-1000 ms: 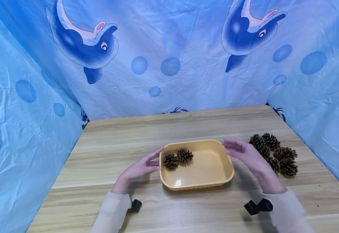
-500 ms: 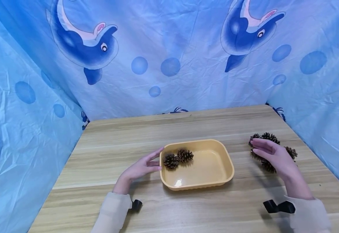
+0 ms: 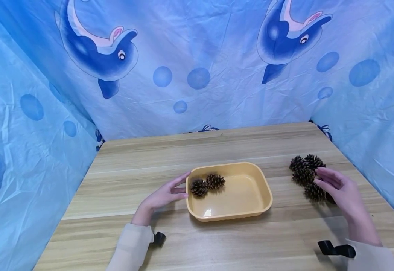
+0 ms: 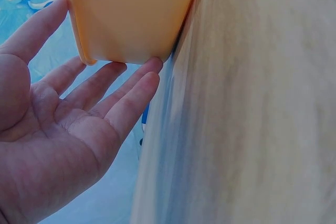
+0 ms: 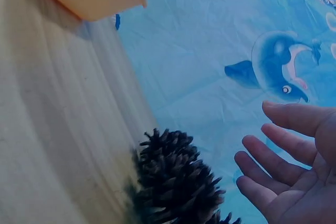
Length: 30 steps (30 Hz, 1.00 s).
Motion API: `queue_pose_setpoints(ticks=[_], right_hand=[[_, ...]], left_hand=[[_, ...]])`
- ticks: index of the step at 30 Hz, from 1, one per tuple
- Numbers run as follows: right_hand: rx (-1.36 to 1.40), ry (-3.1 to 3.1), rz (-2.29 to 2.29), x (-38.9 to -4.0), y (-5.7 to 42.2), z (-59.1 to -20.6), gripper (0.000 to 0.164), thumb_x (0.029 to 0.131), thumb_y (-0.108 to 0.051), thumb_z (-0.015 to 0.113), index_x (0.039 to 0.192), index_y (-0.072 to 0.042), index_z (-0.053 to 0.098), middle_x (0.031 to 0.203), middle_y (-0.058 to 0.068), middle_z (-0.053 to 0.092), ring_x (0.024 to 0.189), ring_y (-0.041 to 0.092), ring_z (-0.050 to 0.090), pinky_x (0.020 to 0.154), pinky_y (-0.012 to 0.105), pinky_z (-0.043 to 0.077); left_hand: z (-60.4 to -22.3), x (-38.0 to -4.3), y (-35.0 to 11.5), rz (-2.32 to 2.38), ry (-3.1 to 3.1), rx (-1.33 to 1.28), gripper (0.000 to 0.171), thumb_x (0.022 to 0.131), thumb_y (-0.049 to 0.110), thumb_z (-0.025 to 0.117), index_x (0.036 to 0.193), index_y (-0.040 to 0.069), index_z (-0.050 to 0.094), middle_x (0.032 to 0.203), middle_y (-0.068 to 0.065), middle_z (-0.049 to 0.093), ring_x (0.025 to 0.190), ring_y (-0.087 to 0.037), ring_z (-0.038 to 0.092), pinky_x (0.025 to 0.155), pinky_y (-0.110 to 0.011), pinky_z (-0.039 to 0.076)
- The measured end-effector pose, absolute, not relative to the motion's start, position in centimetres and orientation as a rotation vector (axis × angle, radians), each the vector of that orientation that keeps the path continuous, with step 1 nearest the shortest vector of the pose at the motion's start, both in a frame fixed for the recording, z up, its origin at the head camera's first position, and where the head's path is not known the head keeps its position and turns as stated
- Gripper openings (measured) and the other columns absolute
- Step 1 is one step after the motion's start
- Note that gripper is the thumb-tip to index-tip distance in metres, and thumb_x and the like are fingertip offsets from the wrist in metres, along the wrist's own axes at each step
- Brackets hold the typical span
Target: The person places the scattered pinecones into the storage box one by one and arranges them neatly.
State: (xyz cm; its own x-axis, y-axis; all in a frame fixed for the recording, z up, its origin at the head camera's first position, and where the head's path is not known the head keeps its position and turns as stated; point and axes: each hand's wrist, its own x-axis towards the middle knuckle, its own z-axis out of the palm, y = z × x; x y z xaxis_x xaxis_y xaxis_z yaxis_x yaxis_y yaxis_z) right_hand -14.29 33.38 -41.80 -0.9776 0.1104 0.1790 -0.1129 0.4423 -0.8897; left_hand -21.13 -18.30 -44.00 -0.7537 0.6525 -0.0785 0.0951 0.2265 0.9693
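Note:
A shallow yellow plastic tray (image 3: 241, 216) sits mid-table with two brown pine cones (image 3: 215, 181) at its left end. My left hand (image 3: 164, 195) touches the tray's left side, and in the left wrist view its straight fingertips (image 4: 152, 66) rest against the outer wall. On the right, my right hand (image 3: 340, 190) hovers at a cluster of several pine cones (image 3: 303, 175), partly covering some of them. The right wrist view shows that hand's fingers (image 5: 273, 158) spread and holding nothing, beside a pine cone (image 5: 176, 177).
The wood-grain table (image 3: 142, 158) has a blue dolphin-print cloth (image 3: 197, 105) hanging behind it and along both sides. Dark tassels (image 3: 208, 128) show at the table's back edge. Small black devices (image 3: 337, 249) are worn at both wrists.
My right hand has moved from the tray's right end to the pine cones at the right, going over them to their near right side. The left hand has stayed at the tray.

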Motion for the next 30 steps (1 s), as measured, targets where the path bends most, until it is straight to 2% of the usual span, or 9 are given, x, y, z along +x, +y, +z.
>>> queue_pose_setpoints(ticks=[8, 11, 14, 17, 20, 22, 24, 27, 30], right_hand=[[-0.072, -2.507, 1.447, -13.9, 33.3, -42.9, 0.048, 0.093, -0.020, 0.066, 0.135, -0.002, 0.052, 0.106, -0.042, 0.050, 0.096, -0.028, 0.047, 0.078, -0.006, 0.040], [-0.103, -2.539, 1.389, -13.8, 33.1, -43.2, 0.053, 0.092, -0.024, 0.067, 0.136, 0.001, 0.050, 0.112, -0.036, 0.054, 0.096, -0.030, 0.043, 0.079, -0.008, 0.039], [-0.117, -2.615, 1.295, -13.8, 33.0, -43.3, 0.058, 0.092, -0.029, 0.067, 0.137, 0.003, 0.047, 0.130, -0.009, 0.061, 0.095, -0.031, 0.038, 0.079, -0.008, 0.038], [-0.109, -2.684, 1.206, -13.7, 32.9, -43.5, 0.061, 0.092, -0.031, 0.066, 0.139, 0.002, 0.046, 0.138, 0.024, 0.052, 0.094, -0.033, 0.033, 0.076, -0.009, 0.035], [-0.099, -2.727, 1.153, -13.7, 32.9, -43.6, 0.060, 0.093, -0.033, 0.064, 0.140, 0.000, 0.045, 0.139, 0.034, 0.046, 0.097, -0.031, 0.031, 0.074, -0.010, 0.033], [-0.105, -2.742, 1.136, -13.6, 32.9, -43.7, 0.061, 0.093, -0.032, 0.064, 0.141, 0.000, 0.044, 0.141, 0.034, 0.043, 0.116, -0.017, 0.045, 0.075, -0.011, 0.031], [-0.117, -2.761, 1.119, -13.6, 32.9, -43.6, 0.061, 0.094, -0.032, 0.064, 0.142, -0.001, 0.043, 0.143, 0.035, 0.041, 0.130, 0.013, 0.052, 0.074, -0.011, 0.030], [-0.120, -2.791, 1.119, -13.5, 33.1, -43.7, 0.064, 0.093, -0.029, 0.065, 0.144, 0.001, 0.040, 0.144, 0.037, 0.037, 0.123, 0.056, 0.041, 0.076, -0.012, 0.028], [-0.104, -2.821, 1.120, -13.4, 33.4, -43.7, 0.066, 0.093, -0.025, 0.065, 0.145, 0.003, 0.037, 0.144, 0.039, 0.034, 0.122, 0.059, 0.040, 0.076, -0.011, 0.029]], left_hand=[[-43.9, -21.1, -18.3, 1.545, 2.044, 0.682, 0.083, 0.090, 0.010, 0.065, 0.156, 0.015, 0.014, 0.163, -0.015, 0.012, 0.139, -0.044, 0.036, 0.111, -0.047, 0.041], [-43.8, -21.1, -18.3, 1.539, 2.051, 0.682, 0.083, 0.090, 0.011, 0.065, 0.156, 0.016, 0.015, 0.163, -0.015, 0.013, 0.139, -0.044, 0.036, 0.111, -0.047, 0.041], [-43.8, -21.1, -18.3, 1.533, 2.058, 0.685, 0.083, 0.090, 0.012, 0.065, 0.156, 0.016, 0.015, 0.162, -0.016, 0.014, 0.138, -0.044, 0.038, 0.111, -0.048, 0.040], [-43.8, -21.2, -18.3, 1.527, 2.067, 0.691, 0.083, 0.090, 0.012, 0.065, 0.156, 0.016, 0.015, 0.162, -0.017, 0.015, 0.137, -0.044, 0.040, 0.111, -0.048, 0.041], [-43.9, -21.2, -18.3, 1.523, 2.074, 0.694, 0.083, 0.090, 0.013, 0.065, 0.156, 0.017, 0.016, 0.161, -0.018, 0.016, 0.136, -0.044, 0.041, 0.110, -0.048, 0.041], [-43.9, -21.2, -18.3, 1.520, 2.081, 0.696, 0.082, 0.090, 0.013, 0.065, 0.156, 0.017, 0.016, 0.161, -0.018, 0.017, 0.135, -0.044, 0.042, 0.110, -0.048, 0.042], [-43.9, -21.2, -18.4, 1.521, 2.078, 0.695, 0.083, 0.090, 0.013, 0.066, 0.156, 0.017, 0.016, 0.161, -0.018, 0.017, 0.135, -0.044, 0.042, 0.110, -0.048, 0.041], [-44.0, -21.2, -18.3, 1.526, 2.069, 0.693, 0.083, 0.090, 0.013, 0.065, 0.156, 0.017, 0.016, 0.162, -0.017, 0.016, 0.136, -0.044, 0.040, 0.111, -0.048, 0.041], [-44.1, -21.3, -18.3, 1.533, 2.062, 0.693, 0.083, 0.090, 0.012, 0.065, 0.156, 0.017, 0.016, 0.161, -0.018, 0.016, 0.136, -0.044, 0.040, 0.111, -0.047, 0.041]])
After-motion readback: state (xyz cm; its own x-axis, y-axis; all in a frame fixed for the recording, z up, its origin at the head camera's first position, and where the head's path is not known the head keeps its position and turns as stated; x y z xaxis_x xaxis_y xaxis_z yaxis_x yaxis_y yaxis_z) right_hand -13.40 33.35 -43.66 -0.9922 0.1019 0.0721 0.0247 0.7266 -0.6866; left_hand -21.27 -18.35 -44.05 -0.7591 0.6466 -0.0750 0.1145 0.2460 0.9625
